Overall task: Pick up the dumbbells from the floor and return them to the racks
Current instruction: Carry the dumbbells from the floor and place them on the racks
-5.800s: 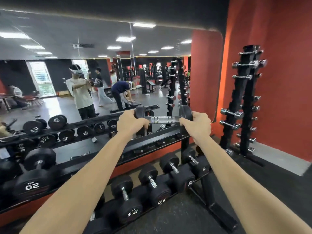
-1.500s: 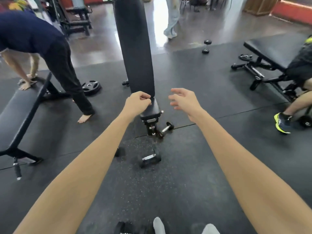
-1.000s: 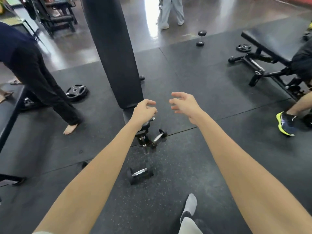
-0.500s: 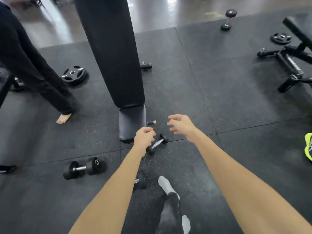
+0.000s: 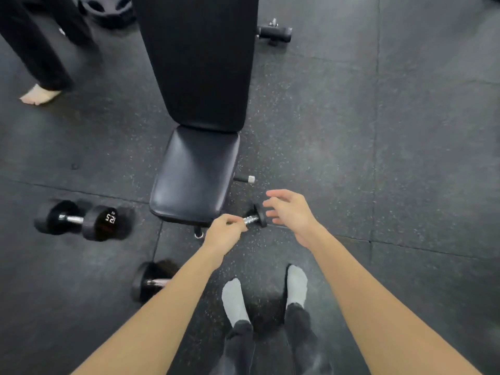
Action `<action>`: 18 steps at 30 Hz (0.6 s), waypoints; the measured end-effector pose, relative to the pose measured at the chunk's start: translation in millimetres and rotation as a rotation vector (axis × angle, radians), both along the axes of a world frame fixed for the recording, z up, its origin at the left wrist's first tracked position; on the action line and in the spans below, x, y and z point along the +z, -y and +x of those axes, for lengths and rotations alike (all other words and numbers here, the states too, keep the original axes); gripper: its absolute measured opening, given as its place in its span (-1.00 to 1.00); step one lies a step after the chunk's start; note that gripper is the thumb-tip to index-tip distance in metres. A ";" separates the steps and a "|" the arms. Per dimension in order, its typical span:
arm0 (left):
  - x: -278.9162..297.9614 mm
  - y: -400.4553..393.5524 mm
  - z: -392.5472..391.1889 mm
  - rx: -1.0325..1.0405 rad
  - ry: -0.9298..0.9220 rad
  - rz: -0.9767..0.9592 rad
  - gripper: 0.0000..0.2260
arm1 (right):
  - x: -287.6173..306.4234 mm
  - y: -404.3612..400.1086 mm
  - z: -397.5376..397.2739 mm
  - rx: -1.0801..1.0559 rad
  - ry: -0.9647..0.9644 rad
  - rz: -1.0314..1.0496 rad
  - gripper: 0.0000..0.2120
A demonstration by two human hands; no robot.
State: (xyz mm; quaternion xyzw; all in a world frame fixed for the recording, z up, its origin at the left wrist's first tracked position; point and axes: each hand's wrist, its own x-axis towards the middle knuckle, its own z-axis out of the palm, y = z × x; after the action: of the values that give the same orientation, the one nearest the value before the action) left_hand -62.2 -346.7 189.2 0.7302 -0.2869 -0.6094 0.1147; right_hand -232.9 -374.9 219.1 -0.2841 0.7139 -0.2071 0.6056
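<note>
At frame centre, the left hand (image 5: 223, 234) seemingly curled its fingers (image 5: 236, 221) around the small black chrome-handled dumbbell (image 5: 254, 217); the right hand (image 5: 290, 214) hovered beside it, spread open.

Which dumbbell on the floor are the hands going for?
The small dumbbell by the bench's front corner; the left hand covers its handle. The two bigger ones lie untouched.

You look down on a dark speckled rubber floor (image 5: 351, 131) laid in tiles, a black padded bench (image 5: 194, 171) ahead, backrest raised
</note>
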 end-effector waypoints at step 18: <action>-405.8 27.0 15.5 0.401 0.358 0.191 -0.53 | -432.7 50.2 8.3 0.351 -0.362 0.249 -0.50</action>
State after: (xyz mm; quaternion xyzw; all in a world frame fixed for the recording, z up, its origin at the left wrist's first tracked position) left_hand -46.7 -373.7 -216.5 0.8758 -0.0938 -0.4602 0.1110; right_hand -224.7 -425.0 -213.6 -0.3590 0.7704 0.0444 0.5251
